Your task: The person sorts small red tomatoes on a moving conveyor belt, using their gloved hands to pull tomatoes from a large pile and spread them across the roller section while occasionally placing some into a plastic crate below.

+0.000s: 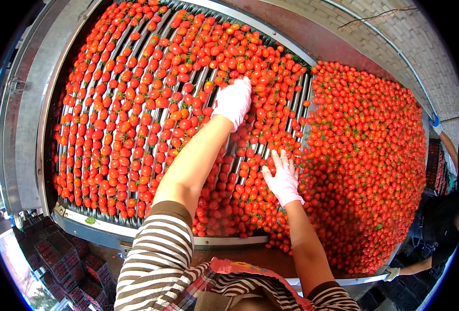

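Small red tomatoes (136, 128) lie in rows between the metal rollers (204, 83) of a sorting conveyor. To the right, a dense heap of tomatoes (361, 155) fills the feed end. My left hand (233, 102), in a pale thin glove, is over the middle of the rollers with its fingers curled; what is under its fingers is hidden. My right hand (282, 177), gloved alike, lies palm down on tomatoes near the edge of the heap, fingers spread. A few tomatoes are orange, and some bear green stalks.
A metal side rail (229, 241) with black brush edging runs before me. Stacked crates of tomatoes (58, 252) stand at lower left. At the right rim are a co-worker's gloved hand (392, 273) on the rail and another blue-gloved hand (435, 121). A brick wall rises at upper right.
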The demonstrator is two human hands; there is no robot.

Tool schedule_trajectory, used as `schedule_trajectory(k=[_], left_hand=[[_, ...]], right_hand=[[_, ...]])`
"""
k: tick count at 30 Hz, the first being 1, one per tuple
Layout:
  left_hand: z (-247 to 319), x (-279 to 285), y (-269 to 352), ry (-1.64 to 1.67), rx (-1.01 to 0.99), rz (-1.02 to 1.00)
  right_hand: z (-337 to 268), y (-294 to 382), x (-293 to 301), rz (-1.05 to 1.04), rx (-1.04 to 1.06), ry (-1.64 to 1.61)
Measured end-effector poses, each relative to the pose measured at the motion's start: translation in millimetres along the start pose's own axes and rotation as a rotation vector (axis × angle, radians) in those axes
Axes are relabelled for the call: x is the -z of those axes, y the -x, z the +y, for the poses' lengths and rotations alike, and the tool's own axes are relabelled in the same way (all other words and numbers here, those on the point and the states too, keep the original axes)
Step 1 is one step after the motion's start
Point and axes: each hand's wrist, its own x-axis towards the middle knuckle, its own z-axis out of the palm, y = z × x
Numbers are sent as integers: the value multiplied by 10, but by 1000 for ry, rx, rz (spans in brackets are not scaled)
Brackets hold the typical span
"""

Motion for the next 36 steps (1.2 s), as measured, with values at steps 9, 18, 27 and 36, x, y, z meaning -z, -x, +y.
schedule_trajectory(k=[9,18,27,36], left_hand=[[-376,82,708,-82,-343,116],[-411,182,-34,-424,-265,-3],[-1073,1139,248,2047,-57,-382],[-1013,1258,-693,-339,148,442]], right_hand=[[-69,-141,-183,132,126,-39],[-183,-176,-204,74,140,-22],[-196,-131,-255,337,242,-192],[-1245,-615,376,464,535,-311]])
